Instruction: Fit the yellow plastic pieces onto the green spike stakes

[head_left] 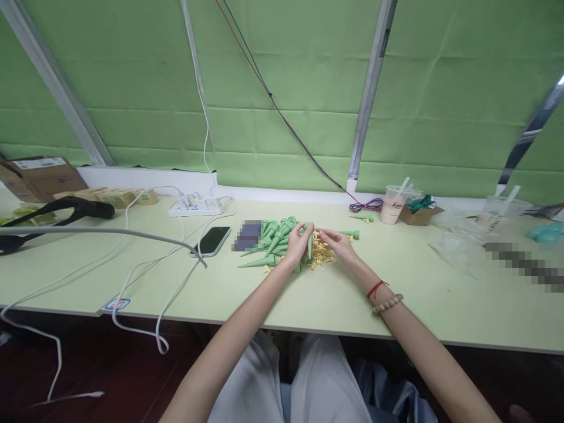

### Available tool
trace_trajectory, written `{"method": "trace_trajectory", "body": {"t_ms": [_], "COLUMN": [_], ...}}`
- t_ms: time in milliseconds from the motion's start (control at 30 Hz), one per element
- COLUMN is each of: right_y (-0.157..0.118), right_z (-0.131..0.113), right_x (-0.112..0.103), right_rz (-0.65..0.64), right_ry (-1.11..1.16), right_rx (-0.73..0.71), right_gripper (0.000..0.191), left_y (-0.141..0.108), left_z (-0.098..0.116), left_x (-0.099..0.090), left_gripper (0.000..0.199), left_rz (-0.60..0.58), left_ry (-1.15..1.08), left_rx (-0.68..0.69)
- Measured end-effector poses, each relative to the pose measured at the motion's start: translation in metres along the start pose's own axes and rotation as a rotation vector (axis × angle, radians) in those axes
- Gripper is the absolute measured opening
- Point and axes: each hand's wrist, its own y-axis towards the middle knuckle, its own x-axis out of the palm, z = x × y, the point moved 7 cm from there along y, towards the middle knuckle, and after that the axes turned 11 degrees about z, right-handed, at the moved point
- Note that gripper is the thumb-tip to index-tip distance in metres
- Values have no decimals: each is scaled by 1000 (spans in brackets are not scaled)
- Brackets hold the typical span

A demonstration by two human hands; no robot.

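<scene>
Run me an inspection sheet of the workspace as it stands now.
Surface: pale table, flat and lit.
Parts: green spikes heaped mid-table, small yellow pieces beside and among them.
Clutter: phone left of the heap; cup and plastic bag to the right.
Hands: left hand holds one green spike; right hand close by, what its fingertips hold too small to tell.
Cables: white cables hang over the front edge; red-and-blue cable runs down to a coil near the cup.
Surroundings: green blinds behind; cardboard box far left.
</scene>
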Motion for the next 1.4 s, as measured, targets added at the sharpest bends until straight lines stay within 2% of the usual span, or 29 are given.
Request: {"method": "trace_trajectory", "body": {"t_ms": [167, 367, 467, 600, 700, 767, 867, 967, 1133, 1400], "right_y": [1, 4, 3, 0, -1, -1, 1, -2, -9, -7], "right_z": [2, 3, 1, -3, -7, -9, -7, -5, -7, -10], "right_x": [1, 2, 0, -6, -9, -10, -9, -1, 13, 8], "right_rz": [-9, -31, -16, 64, 118, 138, 135, 55, -112, -116], "right_ry": [33, 68, -61, -395, -445, -351, -179, -72, 47, 23], "right_rx": [-20, -35, -125, -293, -315, -282, -121, -7, 22, 63], "right_gripper": [41, 42, 37, 24, 28, 36, 50, 49, 44, 44], "left_y": [0, 3, 3, 2, 1, 0, -1, -2, -3, 0], "left_z": [1, 4, 4, 2, 2, 3, 5, 5, 6, 7], "left_x": [-2, -9, -10, -7, -4, -3, -1, 1, 3, 6], "left_gripper": [47, 50, 48, 47, 45, 44, 43, 44, 48, 44], "left_rz": [16, 101, 127, 92, 56, 44, 24, -4, -33, -33], "left_ry": [2, -27, -18, -9, 2, 12, 17, 26, 43, 31], "left_rx": [5, 20, 20, -5, 3, 16, 20, 19, 63, 119]}}
